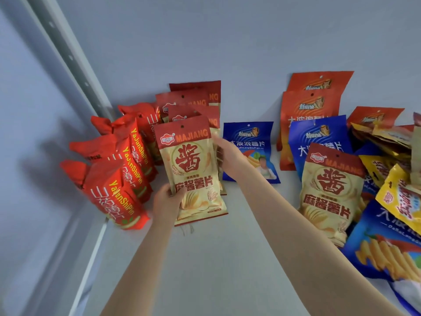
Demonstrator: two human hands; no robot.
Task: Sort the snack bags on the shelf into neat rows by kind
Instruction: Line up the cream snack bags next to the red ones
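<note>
A cream and dark-red MAJIANG bag [193, 169] stands at the front of a row of the same kind [189, 103] on the white shelf. My left hand [167, 202] grips its lower left corner. My right hand [227, 153] holds its right edge, fingers partly behind it. To the left, several red YaJunShiPin bags [118, 169] stand in a row. A blue bag [250, 147] stands just right of my right hand. Another MAJIANG bag [330, 192] leans in the mixed group on the right.
Orange-red bags [307, 115] and a blue bag [319, 137] stand against the back wall at right. A loose pile of yellow [401, 197], gold and blue [387, 245] bags fills the right edge. A slotted upright [75, 62] runs along the left side panel. Bare shelf surface [216, 258] lies between my arms.
</note>
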